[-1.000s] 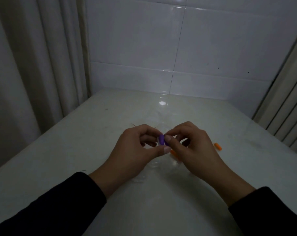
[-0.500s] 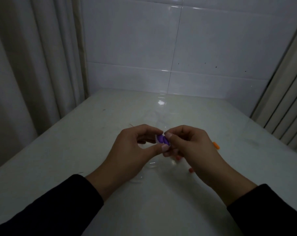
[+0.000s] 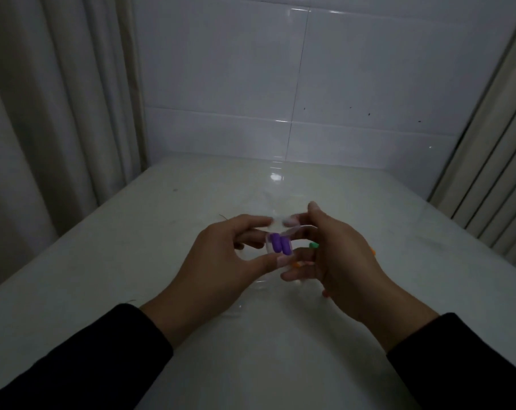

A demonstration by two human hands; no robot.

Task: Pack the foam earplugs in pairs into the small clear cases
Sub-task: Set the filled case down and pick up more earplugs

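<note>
My left hand (image 3: pixel 218 261) pinches a small clear case (image 3: pixel 276 247) between thumb and forefinger above the table. Two purple earplugs (image 3: pixel 280 244) lie side by side inside it. My right hand (image 3: pixel 342 261) is at the case's right side, its forefinger and thumb on the hinged clear lid (image 3: pixel 292 229), which stands partly raised. A green earplug (image 3: pixel 313 245) and an orange earplug (image 3: pixel 296 264) show between my right fingers; whether they are held or lie on the table below, I cannot tell. Another orange earplug (image 3: pixel 374 251) peeks out past my right hand.
A pale glossy table (image 3: pixel 162 238) runs to a white tiled wall (image 3: pixel 280 84). A curtain (image 3: pixel 43 113) hangs on the left, ribbed panels (image 3: pixel 493 173) stand on the right. Faint clear cases (image 3: pixel 251 294) lie on the table under my hands.
The purple earplugs, earlier pressed between both hands' fingertips, now sit inside the case. My right fingers have shifted up to the lid. Both hands rose slightly.
</note>
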